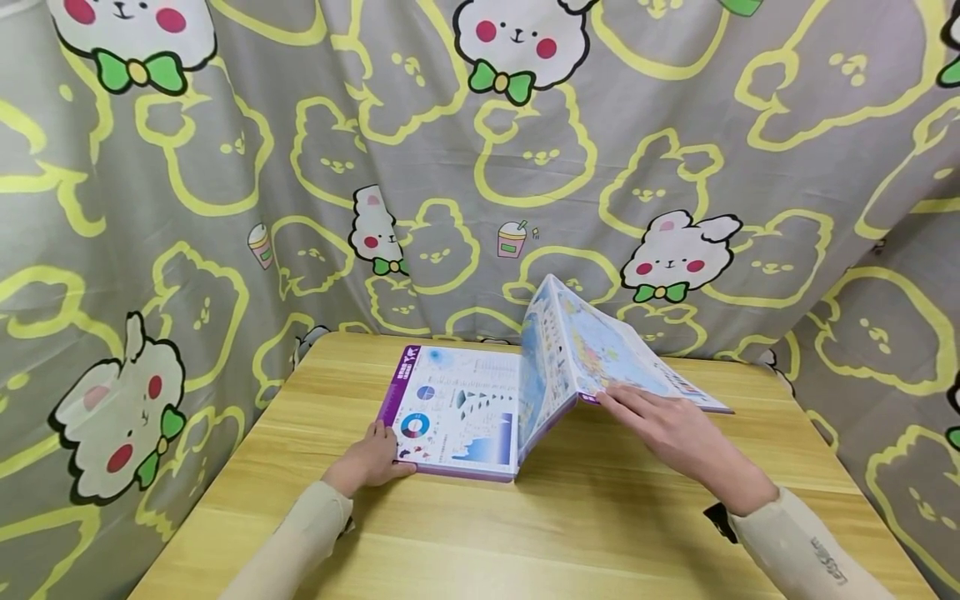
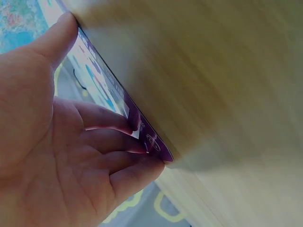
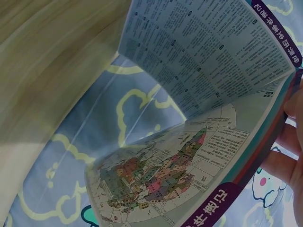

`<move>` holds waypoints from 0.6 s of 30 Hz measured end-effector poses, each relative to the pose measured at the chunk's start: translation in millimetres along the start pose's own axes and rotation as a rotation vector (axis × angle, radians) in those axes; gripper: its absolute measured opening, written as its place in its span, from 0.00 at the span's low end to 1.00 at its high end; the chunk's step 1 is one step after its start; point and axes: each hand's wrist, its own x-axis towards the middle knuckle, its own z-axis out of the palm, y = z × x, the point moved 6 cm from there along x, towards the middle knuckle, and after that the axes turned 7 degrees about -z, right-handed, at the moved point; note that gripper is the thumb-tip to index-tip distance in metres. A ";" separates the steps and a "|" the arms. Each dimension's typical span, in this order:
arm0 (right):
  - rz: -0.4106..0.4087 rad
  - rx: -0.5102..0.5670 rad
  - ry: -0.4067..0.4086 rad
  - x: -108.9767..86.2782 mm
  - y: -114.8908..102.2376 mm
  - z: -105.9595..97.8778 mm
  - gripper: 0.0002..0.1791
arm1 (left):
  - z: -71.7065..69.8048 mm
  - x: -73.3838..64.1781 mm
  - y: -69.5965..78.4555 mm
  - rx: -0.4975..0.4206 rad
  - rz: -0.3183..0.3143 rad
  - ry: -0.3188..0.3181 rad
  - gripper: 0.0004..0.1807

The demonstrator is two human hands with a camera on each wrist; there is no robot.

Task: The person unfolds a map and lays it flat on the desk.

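Note:
A fold-out map sheet (image 1: 468, 417) with purple edges lies partly flat on the table, its left panel showing charts and diagrams. Its middle panels (image 1: 546, 358) rise in a tent-like fold, and a world map panel (image 1: 607, 342) slopes down to the right. My left hand (image 1: 372, 457) holds the flat panel at its near left corner; in the left wrist view the fingertips (image 2: 142, 146) meet the purple margin. With my right hand (image 1: 660, 421) I grip the near edge of the raised panels. The right wrist view shows their underside, with dense text and a coloured map (image 3: 156, 179).
The wooden table (image 1: 450, 533) extends around the sheet on all sides. Behind and beside it hangs a grey curtain (image 1: 442, 167) with yellow outlines and white rabbit figures. The top of the fold overlaps the curtain in the head view.

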 end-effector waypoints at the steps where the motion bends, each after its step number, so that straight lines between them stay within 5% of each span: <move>1: 0.001 -0.001 -0.002 -0.5 0.1 0.1 0.28 | -0.3 -0.1 -1.2 -0.002 0.001 0.002 0.47; 18: 0.047 0.002 -0.064 -13.9 1.9 6.8 0.30 | -3.6 -3.3 -21.6 -0.026 -0.007 0.001 0.47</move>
